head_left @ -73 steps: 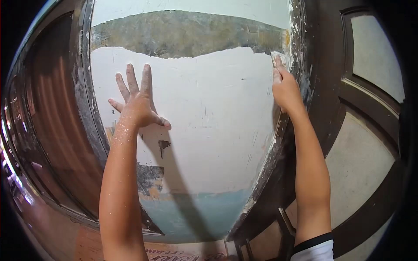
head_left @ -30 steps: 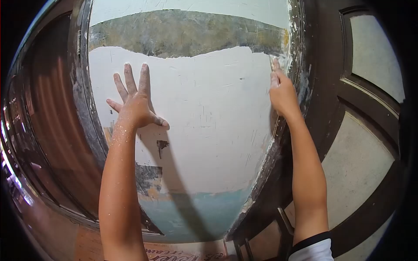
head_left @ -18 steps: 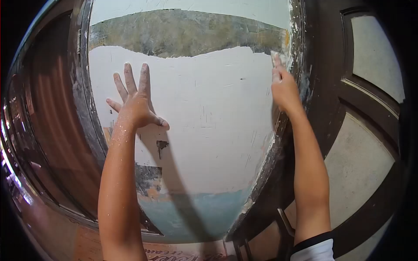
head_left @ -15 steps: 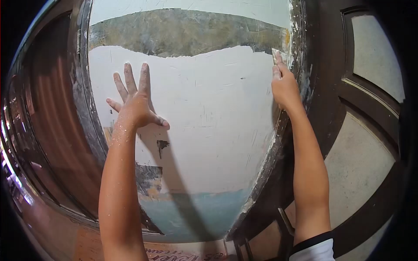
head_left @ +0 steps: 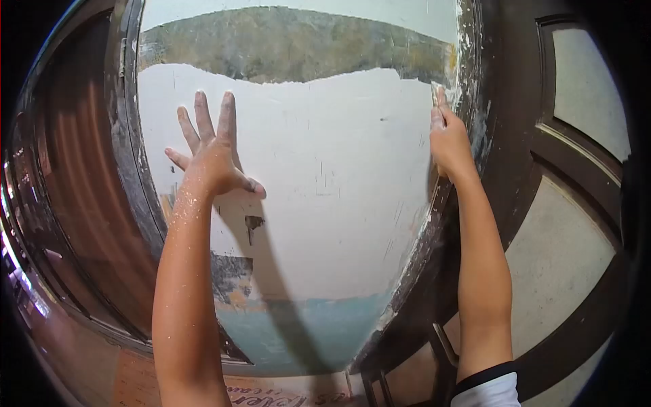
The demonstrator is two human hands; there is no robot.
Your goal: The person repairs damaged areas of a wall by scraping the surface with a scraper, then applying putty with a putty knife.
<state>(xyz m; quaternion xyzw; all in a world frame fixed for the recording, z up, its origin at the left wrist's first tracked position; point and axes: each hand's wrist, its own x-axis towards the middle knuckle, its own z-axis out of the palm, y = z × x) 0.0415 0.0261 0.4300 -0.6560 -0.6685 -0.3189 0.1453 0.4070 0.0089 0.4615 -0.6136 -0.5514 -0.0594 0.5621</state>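
My left hand (head_left: 211, 159) lies against the white-coated wall (head_left: 319, 156) with fingers spread wide, holding nothing. Pale dust coats its fingertips, and white specks dot the wrist and forearm. At the right side of the wall, beside the worn dark frame (head_left: 468, 74), my right hand (head_left: 449, 139) is closed on a thin flat piece (head_left: 437, 95) that looks like folded sandpaper. Most of that piece is hidden by the fingers. Its upper end is just below the bare grey-brown band (head_left: 291, 44) across the top of the wall.
Dark wooden panelling with pale insets (head_left: 590, 88) stands close on the right. To the left is a brown door or shutter (head_left: 81, 156) in a dark frame. Low on the wall are a grey patch (head_left: 230, 275) and a blue-green strip (head_left: 305, 332). Below lies printed cardboard (head_left: 135, 380).
My right hand has slid a little way down along the wall's right edge, still gripping the flat piece. The left hand keeps its place, and the view has shifted slightly.
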